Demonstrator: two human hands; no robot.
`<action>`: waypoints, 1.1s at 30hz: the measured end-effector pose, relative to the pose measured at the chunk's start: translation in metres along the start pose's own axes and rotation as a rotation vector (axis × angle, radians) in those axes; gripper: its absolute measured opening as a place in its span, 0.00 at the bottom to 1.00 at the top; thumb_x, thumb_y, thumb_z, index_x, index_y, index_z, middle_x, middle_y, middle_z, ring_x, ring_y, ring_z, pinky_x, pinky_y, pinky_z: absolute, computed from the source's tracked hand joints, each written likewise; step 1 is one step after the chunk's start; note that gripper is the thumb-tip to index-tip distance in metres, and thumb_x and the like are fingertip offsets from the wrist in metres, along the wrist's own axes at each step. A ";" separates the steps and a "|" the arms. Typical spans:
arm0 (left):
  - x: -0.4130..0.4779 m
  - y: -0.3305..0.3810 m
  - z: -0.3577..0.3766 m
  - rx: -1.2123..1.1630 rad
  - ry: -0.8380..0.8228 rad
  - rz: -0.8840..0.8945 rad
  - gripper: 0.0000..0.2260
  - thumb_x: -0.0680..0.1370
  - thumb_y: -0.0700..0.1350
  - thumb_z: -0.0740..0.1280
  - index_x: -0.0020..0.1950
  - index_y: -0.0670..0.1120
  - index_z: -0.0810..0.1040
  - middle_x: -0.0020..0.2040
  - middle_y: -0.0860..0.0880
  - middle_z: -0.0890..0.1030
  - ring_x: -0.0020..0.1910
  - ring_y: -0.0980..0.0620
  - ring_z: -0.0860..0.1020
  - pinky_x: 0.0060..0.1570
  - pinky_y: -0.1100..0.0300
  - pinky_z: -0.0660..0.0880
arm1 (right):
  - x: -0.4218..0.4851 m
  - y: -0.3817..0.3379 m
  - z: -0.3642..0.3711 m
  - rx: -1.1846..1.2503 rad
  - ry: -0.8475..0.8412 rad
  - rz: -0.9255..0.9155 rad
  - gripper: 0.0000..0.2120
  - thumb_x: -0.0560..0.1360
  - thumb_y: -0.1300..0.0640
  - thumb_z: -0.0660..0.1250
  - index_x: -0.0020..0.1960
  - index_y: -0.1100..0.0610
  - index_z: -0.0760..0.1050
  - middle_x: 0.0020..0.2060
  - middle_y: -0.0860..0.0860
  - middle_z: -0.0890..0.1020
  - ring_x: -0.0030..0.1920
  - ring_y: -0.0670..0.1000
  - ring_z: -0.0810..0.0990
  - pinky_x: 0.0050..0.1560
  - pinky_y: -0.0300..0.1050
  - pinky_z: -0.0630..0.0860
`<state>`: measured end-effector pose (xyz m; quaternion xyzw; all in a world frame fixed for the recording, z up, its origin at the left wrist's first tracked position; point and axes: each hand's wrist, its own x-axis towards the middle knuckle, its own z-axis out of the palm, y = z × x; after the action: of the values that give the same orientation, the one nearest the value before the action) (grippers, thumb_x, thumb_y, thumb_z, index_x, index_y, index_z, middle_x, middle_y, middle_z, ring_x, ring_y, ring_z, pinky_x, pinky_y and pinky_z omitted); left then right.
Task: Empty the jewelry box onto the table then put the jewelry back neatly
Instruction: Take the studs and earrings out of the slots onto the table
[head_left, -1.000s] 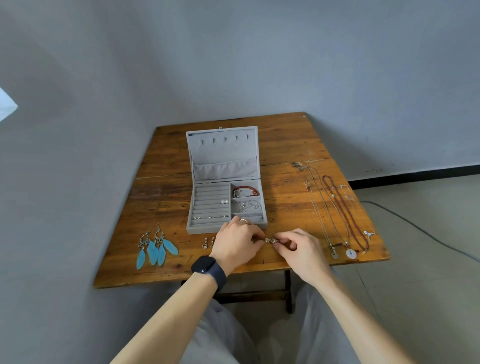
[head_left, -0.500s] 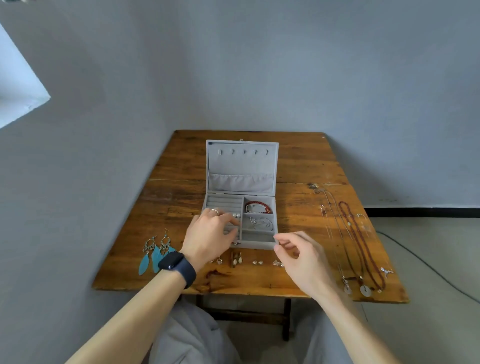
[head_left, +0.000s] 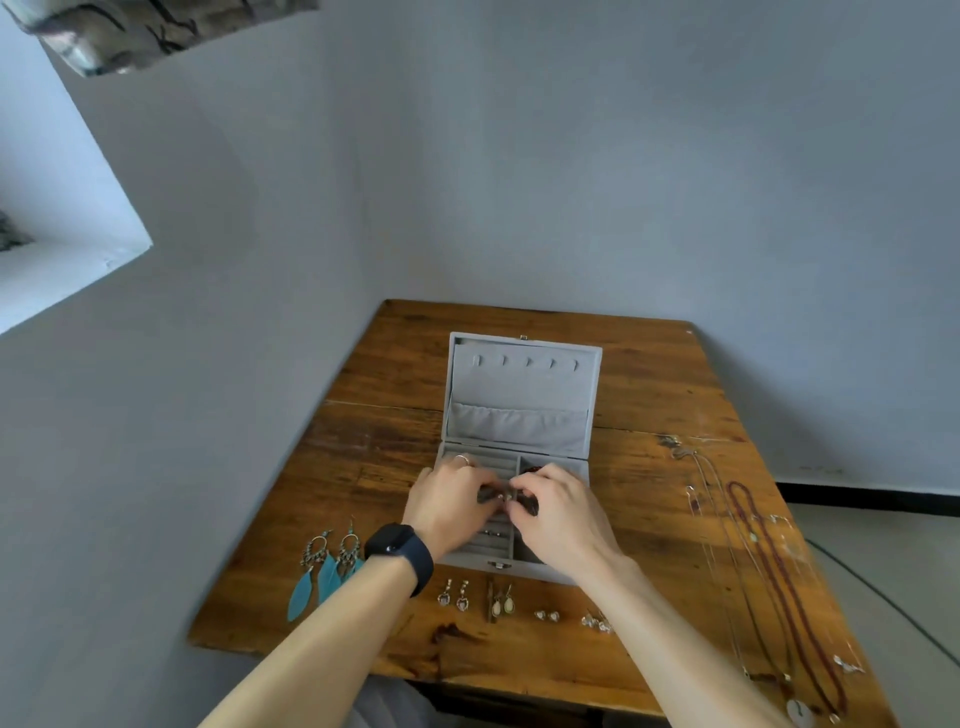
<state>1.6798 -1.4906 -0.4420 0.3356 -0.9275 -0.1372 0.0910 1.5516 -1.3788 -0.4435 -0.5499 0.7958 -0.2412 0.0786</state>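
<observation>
Grey felt lines the open box (head_left: 524, 395), which sits mid-counter (head_left: 395, 374) with its lid standing up toward the wall. Both hands work over its left compartment, the ring rolls (head_left: 498, 465). The left hand (head_left: 447, 504) and right hand (head_left: 558, 512) have their fingers curled and tips meeting, pinching a small piece (head_left: 501, 497) between them; it is too small to name but is likely an earring. The step looks to be seating it in a slot between rolls. To do it well, keep the pinch light and low and press the piece straight down into the groove. Let one hand steady the roll while the other lets go, so nothing springs out. Pairs belong side by side. Much is left to do: small earrings (head_left: 501, 603) line the near edge just before the box, feather earrings (head_left: 327, 566) lie at the left, and necklaces (head_left: 753, 545) lie well apart at the right.
</observation>
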 end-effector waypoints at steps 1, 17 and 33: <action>0.001 -0.002 0.000 -0.012 -0.001 0.001 0.12 0.80 0.53 0.66 0.62 0.60 0.80 0.56 0.52 0.80 0.59 0.49 0.76 0.57 0.51 0.75 | 0.004 -0.001 0.002 -0.027 -0.018 -0.002 0.17 0.79 0.47 0.64 0.66 0.49 0.76 0.59 0.48 0.77 0.62 0.51 0.73 0.57 0.44 0.76; -0.070 -0.044 -0.037 -0.375 0.113 -0.116 0.07 0.78 0.49 0.70 0.55 0.56 0.82 0.47 0.61 0.82 0.49 0.66 0.79 0.51 0.65 0.79 | -0.012 -0.022 -0.006 0.212 0.152 0.041 0.05 0.76 0.52 0.71 0.51 0.50 0.82 0.44 0.43 0.82 0.44 0.41 0.80 0.46 0.36 0.78; -0.175 -0.036 0.008 -0.301 0.136 -0.180 0.08 0.78 0.52 0.71 0.56 0.58 0.83 0.52 0.61 0.81 0.54 0.62 0.75 0.54 0.64 0.75 | -0.141 -0.059 0.066 0.232 0.187 0.079 0.05 0.73 0.49 0.74 0.48 0.47 0.82 0.42 0.40 0.82 0.42 0.43 0.78 0.44 0.45 0.79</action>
<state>1.8323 -1.4025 -0.4747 0.4085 -0.8544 -0.2588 0.1900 1.6809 -1.2861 -0.4935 -0.4805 0.7873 -0.3786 0.0767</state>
